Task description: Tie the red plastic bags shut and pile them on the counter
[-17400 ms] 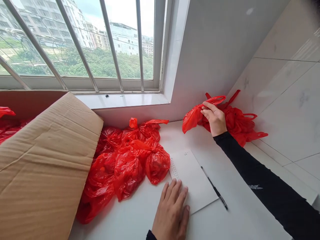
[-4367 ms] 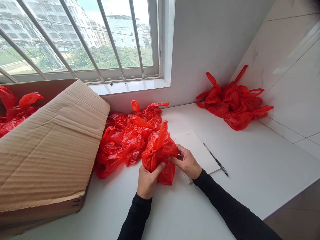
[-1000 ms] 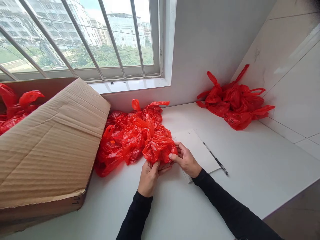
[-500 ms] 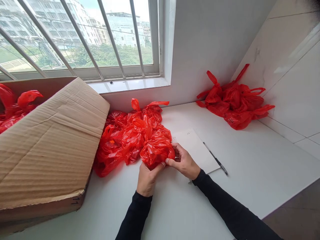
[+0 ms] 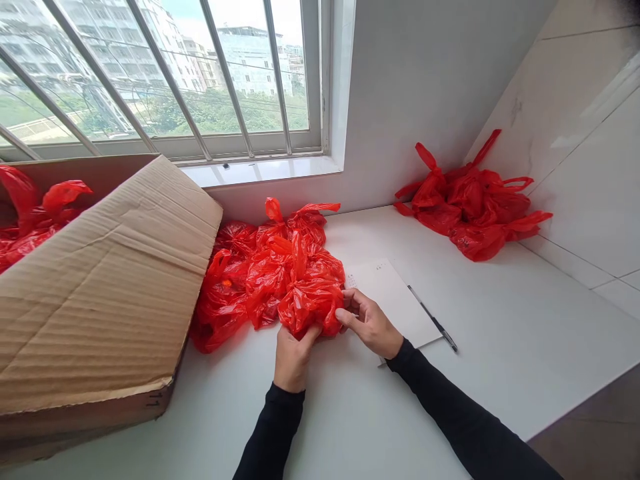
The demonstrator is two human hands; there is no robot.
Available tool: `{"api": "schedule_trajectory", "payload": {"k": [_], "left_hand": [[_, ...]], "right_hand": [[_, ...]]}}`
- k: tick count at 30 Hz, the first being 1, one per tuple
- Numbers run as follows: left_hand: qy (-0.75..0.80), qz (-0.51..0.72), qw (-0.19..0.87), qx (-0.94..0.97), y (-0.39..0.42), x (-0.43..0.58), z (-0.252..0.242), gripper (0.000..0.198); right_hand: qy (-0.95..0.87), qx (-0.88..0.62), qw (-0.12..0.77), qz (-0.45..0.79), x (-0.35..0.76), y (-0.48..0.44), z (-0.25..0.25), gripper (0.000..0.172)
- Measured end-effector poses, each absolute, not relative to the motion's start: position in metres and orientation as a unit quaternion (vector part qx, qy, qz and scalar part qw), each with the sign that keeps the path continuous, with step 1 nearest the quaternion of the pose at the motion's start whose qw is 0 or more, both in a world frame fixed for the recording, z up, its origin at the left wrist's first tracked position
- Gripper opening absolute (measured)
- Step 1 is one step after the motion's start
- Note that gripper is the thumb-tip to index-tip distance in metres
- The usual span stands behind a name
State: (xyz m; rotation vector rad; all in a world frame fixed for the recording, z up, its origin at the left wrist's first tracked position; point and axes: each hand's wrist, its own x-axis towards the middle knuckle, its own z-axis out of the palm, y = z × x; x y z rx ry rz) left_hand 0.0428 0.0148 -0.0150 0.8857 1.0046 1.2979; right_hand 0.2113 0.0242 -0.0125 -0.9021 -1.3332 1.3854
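A knotted red plastic bag [image 5: 313, 297] lies at the front of a cluster of similar red bags [image 5: 267, 273] on the white table. My left hand [image 5: 293, 357] grips its near lower edge, with the thumb on top and the other fingers hidden beneath the bag. At its right side is my right hand [image 5: 370, 323], thumb and fingers curved against the plastic. What the bag contains is hidden.
A cardboard box [image 5: 100, 287] with red bags [image 5: 40, 213] inside stands at left. Beside my right hand are white paper [image 5: 400, 300] and a black pen [image 5: 435, 320]. More red bags [image 5: 470, 200] lie in the far right corner. A barred window [image 5: 200, 80] is behind.
My left thumb has drawn back left along the bag's edge, and my right thumb has shifted slightly up its side. The bag stays nearly in place; the view has shifted slightly.
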Motion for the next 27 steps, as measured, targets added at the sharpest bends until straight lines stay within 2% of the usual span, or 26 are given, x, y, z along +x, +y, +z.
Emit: {"api": "schedule_trajectory", "payload": {"k": [5,10,15,20,27], "left_hand": [[0.418,0.566,0.605,0.373,0.015,0.044,-0.014,0.044],[0.415,0.582,0.618,0.328,0.017,0.043,-0.011,0.04],[0.395,0.542,0.644,0.368,0.012,0.042,-0.008,0.02],[0.415,0.539,0.616,0.397,0.009,0.048,-0.004,0.031],[0.431,0.565,0.603,0.362,0.013,0.046,-0.009,0.046]], "right_hand": [[-0.54,-0.363,0.485,0.585,0.212,0.024,-0.012,0.035],[-0.54,-0.36,0.475,0.594,0.21,0.022,-0.012,0.062],[-0.533,-0.368,0.485,0.588,0.21,0.024,-0.011,0.053],[-0.537,-0.369,0.493,0.577,0.211,0.025,-0.012,0.043],[-0.517,-0.374,0.494,0.59,0.209,0.024,-0.012,0.04]]}}
